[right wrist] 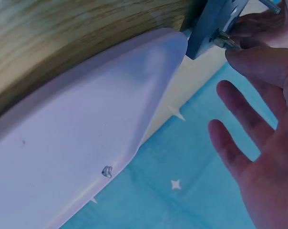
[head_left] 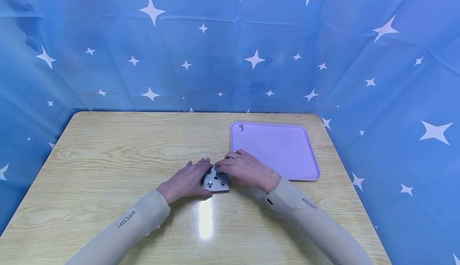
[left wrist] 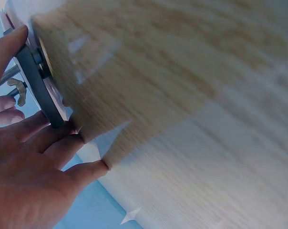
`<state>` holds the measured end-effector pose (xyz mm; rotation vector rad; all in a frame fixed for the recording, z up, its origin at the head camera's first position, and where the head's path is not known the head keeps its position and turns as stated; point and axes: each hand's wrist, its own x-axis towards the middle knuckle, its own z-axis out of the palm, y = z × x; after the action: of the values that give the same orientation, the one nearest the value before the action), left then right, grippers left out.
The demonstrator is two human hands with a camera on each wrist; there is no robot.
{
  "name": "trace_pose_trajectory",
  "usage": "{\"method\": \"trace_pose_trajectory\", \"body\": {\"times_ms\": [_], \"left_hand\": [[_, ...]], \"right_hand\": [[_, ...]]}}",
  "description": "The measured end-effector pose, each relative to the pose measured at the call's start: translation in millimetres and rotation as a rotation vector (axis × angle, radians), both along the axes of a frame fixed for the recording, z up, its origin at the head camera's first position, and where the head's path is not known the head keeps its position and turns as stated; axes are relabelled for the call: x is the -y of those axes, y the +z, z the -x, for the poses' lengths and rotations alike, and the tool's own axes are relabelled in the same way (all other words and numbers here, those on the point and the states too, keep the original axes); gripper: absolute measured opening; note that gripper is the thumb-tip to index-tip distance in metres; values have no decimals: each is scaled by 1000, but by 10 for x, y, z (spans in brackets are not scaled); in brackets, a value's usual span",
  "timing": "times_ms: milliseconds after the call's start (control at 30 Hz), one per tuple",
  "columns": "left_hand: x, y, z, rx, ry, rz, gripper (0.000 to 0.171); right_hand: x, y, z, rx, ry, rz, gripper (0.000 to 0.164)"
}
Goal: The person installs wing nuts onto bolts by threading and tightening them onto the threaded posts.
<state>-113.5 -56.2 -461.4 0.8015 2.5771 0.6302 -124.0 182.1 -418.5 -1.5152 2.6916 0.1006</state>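
A grey metal plate [head_left: 217, 184] with several holes lies on the table between the two hands. My left hand [head_left: 186, 180] grips the plate's left side, thumb at the near edge and fingers at the far one. A threaded bolt [left wrist: 9, 74] stands out of the plate's face in the left wrist view. From the right, my right hand [head_left: 249, 170] reaches over the plate's far right corner. Its thumb and index finger pinch a wing nut [right wrist: 224, 41] on a bolt there, while the other fingers are spread apart.
A purple tray [head_left: 284, 149] lies on the right of the wooden table [head_left: 118, 153], just beyond the right hand. One loose wing nut [head_left: 241, 128] sits in its far left corner. A blue curtain with white stars [head_left: 215, 41] stands behind the table and along its sides.
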Motion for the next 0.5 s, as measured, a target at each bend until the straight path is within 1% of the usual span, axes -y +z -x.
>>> {"method": "trace_pose_trajectory", "body": {"times_ms": [133,300,400,500], "left_hand": [[1,-1,-1,3,-1,0,92],[0,-1,-1,1,-2,-1,93],[-5,-3,-2,-2,1,0,93],[-12,-1,-5,2,4,7,94]], "right_hand": [[28,-38,2,-21,-1,-22,38],[44,-77,2,-95,7,-7,31],[65,-117,1,-144,-6,29,20],[104,-173,-10,-182,-39,72,9]]}}
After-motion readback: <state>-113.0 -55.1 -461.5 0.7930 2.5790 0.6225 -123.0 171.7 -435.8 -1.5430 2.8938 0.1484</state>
